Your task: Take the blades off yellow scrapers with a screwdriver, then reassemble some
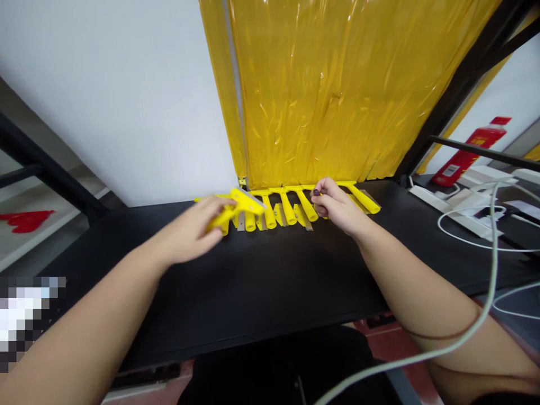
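My left hand [192,230] is closed around the handle of a yellow scraper [245,202], its wide head tilted up and to the right. Below and behind it, several more yellow scrapers [288,209] lie side by side on the black table [261,281], handles towards me. Metal blades stick out between some handles. My right hand [335,208] is over the right part of this row, fingers curled into a pinch. Something small and dark [316,192] shows at its fingertips; I cannot tell what it is. The hand partly covers the scrapers beneath.
Behind the row hangs a yellow plastic curtain [329,101], beside a white panel [126,95]. On the right are a red bottle [470,151], white power strips [455,214] and loose cables. A pale cable [447,346] crosses in front of my right forearm. Black frame posts stand at both sides.
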Tool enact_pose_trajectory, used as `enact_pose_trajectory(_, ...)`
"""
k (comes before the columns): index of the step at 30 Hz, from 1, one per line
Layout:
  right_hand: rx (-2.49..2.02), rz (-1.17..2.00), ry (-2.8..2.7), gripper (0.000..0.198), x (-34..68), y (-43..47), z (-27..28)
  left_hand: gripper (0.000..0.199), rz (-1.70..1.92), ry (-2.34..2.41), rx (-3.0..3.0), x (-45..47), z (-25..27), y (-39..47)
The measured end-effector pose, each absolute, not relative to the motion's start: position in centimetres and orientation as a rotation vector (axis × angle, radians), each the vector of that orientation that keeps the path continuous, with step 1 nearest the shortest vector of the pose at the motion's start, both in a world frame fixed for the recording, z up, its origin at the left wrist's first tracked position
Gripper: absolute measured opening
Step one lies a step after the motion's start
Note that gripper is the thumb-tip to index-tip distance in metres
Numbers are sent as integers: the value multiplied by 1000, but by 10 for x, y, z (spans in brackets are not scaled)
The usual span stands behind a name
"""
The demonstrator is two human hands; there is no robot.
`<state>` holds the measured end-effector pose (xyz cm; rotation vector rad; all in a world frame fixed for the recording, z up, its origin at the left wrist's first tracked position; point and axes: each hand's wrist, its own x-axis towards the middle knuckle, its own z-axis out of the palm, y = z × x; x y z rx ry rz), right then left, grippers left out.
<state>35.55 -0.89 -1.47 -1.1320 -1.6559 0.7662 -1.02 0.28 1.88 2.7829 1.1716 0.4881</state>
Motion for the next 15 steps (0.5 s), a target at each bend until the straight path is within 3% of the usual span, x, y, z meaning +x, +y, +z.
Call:
enact_pose_trajectory(4, -885, 1095, -1560, 27, 344, -20, -14, 60, 182, 735, 2766, 28, 1, -31)
enact_pose_trajectory(8, -744, 1092, -1589, 33, 331, -29, -11, 68, 65, 602, 2784, 45, -12, -43)
enact_pose_trajectory(15, -678, 1006, -1544, 25, 317, -32, -16, 73, 148, 465, 2808, 47, -20, -38)
